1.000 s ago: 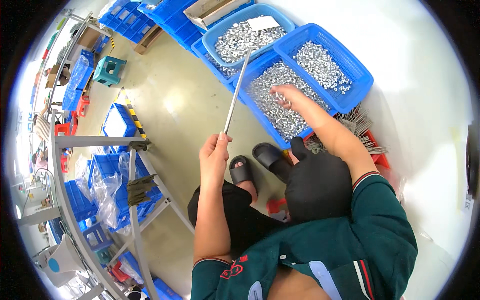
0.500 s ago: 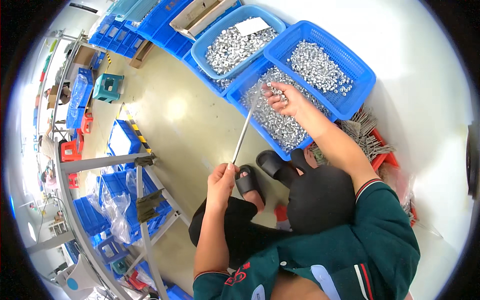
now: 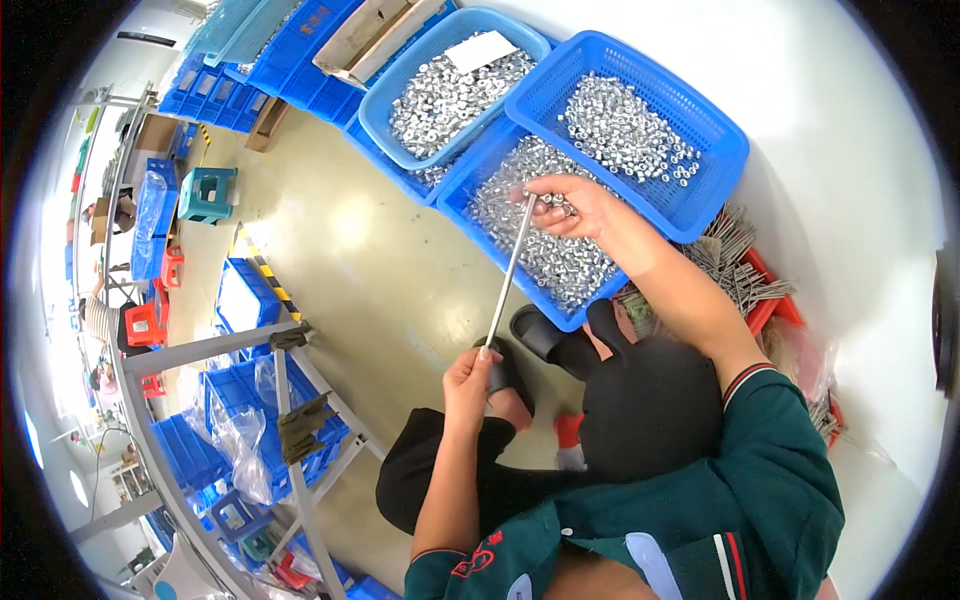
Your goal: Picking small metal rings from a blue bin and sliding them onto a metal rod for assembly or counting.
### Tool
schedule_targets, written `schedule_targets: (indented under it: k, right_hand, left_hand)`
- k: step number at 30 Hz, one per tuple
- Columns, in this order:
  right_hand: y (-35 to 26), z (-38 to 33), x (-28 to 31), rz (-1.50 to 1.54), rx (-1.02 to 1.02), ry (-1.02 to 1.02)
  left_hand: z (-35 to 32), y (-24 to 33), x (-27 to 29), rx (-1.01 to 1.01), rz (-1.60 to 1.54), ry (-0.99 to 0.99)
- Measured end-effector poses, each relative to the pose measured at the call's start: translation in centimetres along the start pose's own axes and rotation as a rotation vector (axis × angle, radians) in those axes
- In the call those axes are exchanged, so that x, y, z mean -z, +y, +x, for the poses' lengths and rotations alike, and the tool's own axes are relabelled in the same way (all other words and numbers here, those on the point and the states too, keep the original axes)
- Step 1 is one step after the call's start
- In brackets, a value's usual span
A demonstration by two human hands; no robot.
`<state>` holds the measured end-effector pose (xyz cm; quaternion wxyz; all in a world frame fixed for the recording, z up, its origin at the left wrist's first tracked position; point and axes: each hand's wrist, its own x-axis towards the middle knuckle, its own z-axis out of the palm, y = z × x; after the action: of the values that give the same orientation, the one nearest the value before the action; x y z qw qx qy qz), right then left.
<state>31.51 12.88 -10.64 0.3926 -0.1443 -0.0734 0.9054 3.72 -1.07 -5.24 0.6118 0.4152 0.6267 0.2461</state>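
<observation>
My left hand (image 3: 468, 388) is closed around the lower end of a thin silvery metal rod (image 3: 512, 270), which slants up and to the right. At the rod's upper end is my right hand (image 3: 572, 206), its thumb and forefinger by the tip. Several small silvery metal nuts (image 3: 556, 204) lie in the curled fingers of that hand. Beneath it, a blue crate (image 3: 478, 238) holds a deep layer of similar small metal pieces (image 3: 560, 262). Whether a nut sits on the rod's tip is too small to tell.
A blue perforated basket (image 3: 722, 205) of metal nuts overlaps the crate's right side. Behind it stands a lighter blue basin (image 3: 375, 125) with metal pieces and a white card (image 3: 480, 51). Metal rods (image 3: 725, 262) fill a red crate at right. A grey metal frame (image 3: 215, 348) stands at left.
My right hand has turned more palm-down, its fingers drawn in at the rod's tip. The rod and my left hand have shifted slightly right and down in view.
</observation>
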Motion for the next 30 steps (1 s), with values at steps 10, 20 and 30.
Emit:
schedule_targets:
  k: [10,20,30]
  right_hand:
    - [-0.2,-1.0,1.0,-0.199,0.036,0.109]
    - [2.9,0.3,-0.8,-1.067,-0.079,0.370]
    - [1.7,-1.2,2.5,-0.020,0.105,0.295]
  left_hand:
    - [2.6,-5.7,-3.5,-0.001,-0.132,-0.040]
    - [6.7,-7.7,-5.0,-0.251,0.067,0.208]
    - [6.8,-9.5,-4.8,-0.274,-0.079,0.184]
